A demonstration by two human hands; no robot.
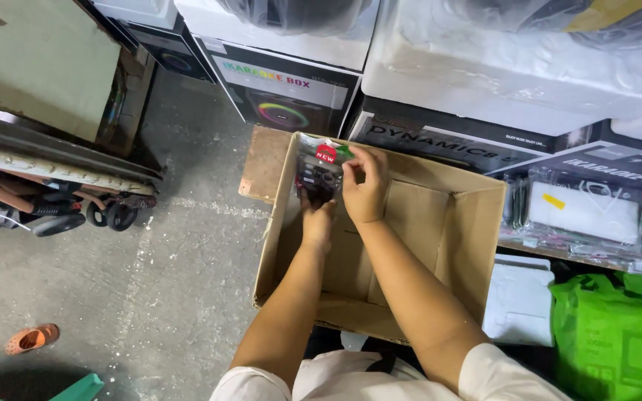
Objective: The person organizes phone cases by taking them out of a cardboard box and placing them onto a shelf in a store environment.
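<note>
A clear blister pack (319, 169) is held upright over the far-left corner of the open cardboard box (440, 245), gripped from below at 6 o'clock by the left hand (316, 223) and pinched at 3 o'clock by the right hand (365, 189).

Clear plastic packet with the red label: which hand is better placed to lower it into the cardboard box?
Probably left: it supports the clear plastic packet from below, while right only pinches its top edge.
</note>
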